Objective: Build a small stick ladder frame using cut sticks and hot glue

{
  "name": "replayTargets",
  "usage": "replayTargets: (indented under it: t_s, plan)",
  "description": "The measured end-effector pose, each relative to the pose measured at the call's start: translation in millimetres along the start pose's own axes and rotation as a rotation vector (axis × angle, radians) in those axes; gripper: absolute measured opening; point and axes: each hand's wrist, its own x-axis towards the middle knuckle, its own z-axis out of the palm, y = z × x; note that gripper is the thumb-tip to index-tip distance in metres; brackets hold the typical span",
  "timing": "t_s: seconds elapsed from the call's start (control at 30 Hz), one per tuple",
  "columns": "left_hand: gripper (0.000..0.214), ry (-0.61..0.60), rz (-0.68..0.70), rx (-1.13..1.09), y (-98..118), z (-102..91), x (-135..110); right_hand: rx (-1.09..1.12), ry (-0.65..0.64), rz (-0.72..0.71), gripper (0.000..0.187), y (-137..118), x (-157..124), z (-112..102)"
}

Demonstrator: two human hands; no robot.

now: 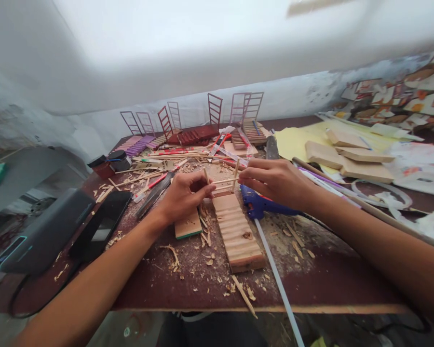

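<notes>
My left hand [183, 195] and my right hand [275, 180] both pinch a small frame of thin wooden sticks [221, 181], held upright at the far end of a ribbed wooden slat bed [237, 231]. The left fingers grip its left post, the right fingers its right post. A blue glue gun [260, 206] lies just under my right hand, with a white glue stick [278, 284] trailing toward the table's front edge. A small wood block with a green edge [188, 226] lies below my left wrist.
Painted miniature beds with ladder-like frames [195, 130] stand at the back. Loose sticks, pens and shavings litter the middle. A black phone [101, 224] and a dark power bank [45, 231] lie left. Foam blocks [350, 159] and yellow paper [296, 142] lie right.
</notes>
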Motion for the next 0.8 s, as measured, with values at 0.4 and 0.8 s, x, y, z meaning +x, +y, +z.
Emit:
replayTargets:
  t_s: [0.4,0.8]
  plan:
    - [0.023,-0.012,-0.016,-0.014,0.3,0.2,-0.1,0.018,0.032,0.072,0.026,-7.8,0.3,2.3]
    - [0.013,-0.03,-0.034,-0.018,2.3,-1.1,0.1,0.212,0.005,0.018,0.027,3.7,1.6,5.6]
